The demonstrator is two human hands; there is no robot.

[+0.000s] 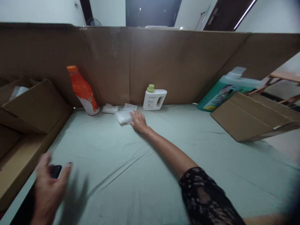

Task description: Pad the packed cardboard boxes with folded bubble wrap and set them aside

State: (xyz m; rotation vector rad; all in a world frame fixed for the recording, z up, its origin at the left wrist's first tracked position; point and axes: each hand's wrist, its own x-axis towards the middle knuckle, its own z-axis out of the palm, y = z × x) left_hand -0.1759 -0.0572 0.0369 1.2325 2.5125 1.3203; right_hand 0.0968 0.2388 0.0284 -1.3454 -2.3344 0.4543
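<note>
- Right hand point(139, 121): out at far centre, arm stretched in from near right, black patterned sleeve point(208, 197). Fingertips on the right edge of the bubble wrap point(123, 117); fingers slightly bent, can't tell if they pinch it or just rest on it.
- Bubble wrap: lies flat on the green cloth point(117, 187), far side, left of centre.
- Left hand point(49, 187): near left, motion-blurred, above the cloth's edge. Thumb and fingers spread wide apart. Dark object point(56, 171) shows in the gap between them; can't tell if touched or only behind.
- White packet point(110, 108): small, just left of the bubble wrap, on the cloth.
- Orange bottle point(84, 90): far left, stands left of the packet, orange cap, white on the lower part.
- White bottle point(151, 100): stands just right of the bubble wrap, beyond the right hand, light green cap, handle on its right side.
- Teal jug point(222, 92): far right, pale cap, printed label, partly hidden by the right carton point(253, 115).
- Left carton point(37, 107): open, far left, something whitish inside.
- Cardboard wall point(105, 62): runs across the far side, behind the bottles.
</note>
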